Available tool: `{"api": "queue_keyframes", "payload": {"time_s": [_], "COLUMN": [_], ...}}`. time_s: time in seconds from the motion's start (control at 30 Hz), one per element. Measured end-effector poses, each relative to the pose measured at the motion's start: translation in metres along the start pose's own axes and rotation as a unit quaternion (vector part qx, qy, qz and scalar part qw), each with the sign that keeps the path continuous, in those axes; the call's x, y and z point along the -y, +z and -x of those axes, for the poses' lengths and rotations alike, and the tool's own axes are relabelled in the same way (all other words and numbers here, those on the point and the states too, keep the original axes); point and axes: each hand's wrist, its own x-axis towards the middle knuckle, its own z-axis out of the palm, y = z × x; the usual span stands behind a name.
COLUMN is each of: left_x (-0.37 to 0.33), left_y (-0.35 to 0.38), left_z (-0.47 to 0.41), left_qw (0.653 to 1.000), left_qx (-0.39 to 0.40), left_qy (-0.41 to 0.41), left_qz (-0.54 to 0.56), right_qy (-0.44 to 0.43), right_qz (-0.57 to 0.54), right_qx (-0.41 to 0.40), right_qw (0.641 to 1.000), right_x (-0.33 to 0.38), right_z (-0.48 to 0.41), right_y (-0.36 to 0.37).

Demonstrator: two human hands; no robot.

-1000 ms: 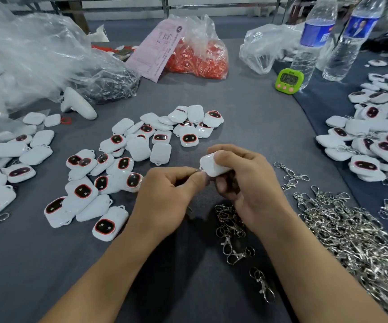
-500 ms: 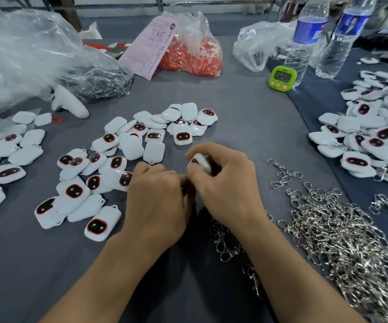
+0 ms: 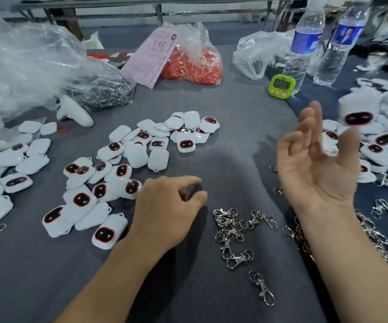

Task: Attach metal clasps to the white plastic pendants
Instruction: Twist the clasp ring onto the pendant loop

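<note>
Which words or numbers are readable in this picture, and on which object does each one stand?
"02:08" (uncertain, blurred): on the green timer.
Too blurred to read: print on the pink paper slip.
Also unreadable: blue labels on the water bottle beside the timer and the other water bottle.

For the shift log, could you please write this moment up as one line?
left hand: loosely curled, empty | right hand: open, palm up, empty | pendant: blurred, beyond right hand | clasps: loose between forearms
</note>
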Motion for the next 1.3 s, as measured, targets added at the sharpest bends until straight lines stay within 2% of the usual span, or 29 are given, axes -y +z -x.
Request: {"api": "queue_keyframes", "payload": {"time_s": [0.03, 0.1, 0.17, 0.2, 0.23, 0.27, 0.3, 0.33, 0.37, 0.4, 0.43, 0.53, 0.63, 0.73, 0.83, 0.87, 0.97, 1.0, 1.03, 1.13, 1.3], "left_x": [-0.002, -0.004, -0.005, -0.005, -0.005, -0.006, -0.006, -0.006, -0.006, -0.005, -0.005, -0.006, -0.011, -0.012, -0.009, -0.008, -0.005, -0.004, -0.003, 0.0, 0.0], "left_y": [0.0, -0.001, -0.002, -0.002, -0.002, -0.002, -0.001, 0.0, 0.001, 0.001, 0.002, 0.003, 0.0, 0.0, -0.001, -0.002, -0.004, -0.004, -0.005, -0.004, -0.004], "left_z": [0.001, 0.004, 0.004, 0.003, 0.003, 0.003, 0.002, 0.002, 0.002, 0.002, 0.002, 0.003, 0.007, 0.007, 0.007, 0.006, 0.004, 0.004, 0.003, 0.002, 0.004], "left_qw": [1.0, 0.997, 0.993, 0.99, 0.987, 0.985, 0.985, 0.985, 0.985, 0.986, 0.988, 0.995, 0.991, 0.982, 0.978, 0.979, 0.978, 0.977, 0.978, 0.983, 0.991], "left_qx": [0.011, 0.044, 0.089, 0.11, 0.125, 0.13, 0.126, 0.119, 0.111, 0.102, 0.085, -0.004, -0.092, -0.127, -0.137, -0.139, -0.148, -0.141, -0.127, -0.092, -0.105], "left_qy": [0.021, 0.056, 0.081, 0.093, 0.103, 0.109, 0.113, 0.116, 0.12, 0.122, 0.122, 0.094, -0.004, -0.064, -0.09, -0.095, -0.1, -0.096, -0.089, -0.075, -0.054], "left_qz": [0.002, 0.011, 0.009, 0.003, 0.002, 0.01, 0.027, 0.044, 0.054, 0.052, 0.037, -0.046, -0.101, -0.126, -0.126, -0.112, -0.111, -0.126, -0.137, -0.139, -0.057], "right_qy": [0.004, 0.019, 0.028, 0.028, 0.023, 0.01, -0.005, -0.016, -0.024, -0.033, -0.037, -0.042, -0.036, -0.01, -0.022, -0.024, -0.014, -0.019, -0.028, -0.053, -0.038], "right_qz": [-0.007, 0.064, 0.213, 0.317, 0.438, 0.565, 0.677, 0.759, 0.81, 0.836, 0.847, 0.863, 0.861, 0.858, 0.847, 0.852, 0.895, 0.902, 0.903, 0.891, 0.864], "right_qx": [0.002, -0.019, -0.053, -0.059, -0.058, -0.054, -0.043, -0.023, -0.006, 0.009, 0.02, 0.054, 0.09, 0.106, 0.118, 0.133, 0.184, 0.184, 0.174, 0.129, 0.076], "right_qw": [1.0, 0.998, 0.975, 0.946, 0.897, 0.823, 0.734, 0.651, 0.587, 0.548, 0.53, 0.5, 0.499, 0.502, 0.518, 0.505, 0.407, 0.39, 0.392, 0.433, 0.497], "right_x": [0.0, -0.007, -0.022, -0.03, -0.039, -0.048, -0.057, -0.066, -0.073, -0.078, -0.083, -0.094, -0.107, -0.117, -0.124, -0.125, -0.129, -0.129, -0.127, -0.118, -0.097], "right_z": [0.0, -0.001, -0.004, -0.005, -0.006, -0.005, -0.005, -0.004, -0.003, -0.002, -0.002, -0.007, -0.017, -0.031, -0.042, -0.044, -0.046, -0.044, -0.042, -0.029, -0.006], "right_y": [-0.001, -0.003, -0.003, -0.004, -0.006, -0.009, -0.013, -0.016, -0.018, -0.018, -0.018, -0.015, -0.01, -0.006, -0.003, -0.004, -0.009, -0.011, -0.012, -0.014, -0.012]}}
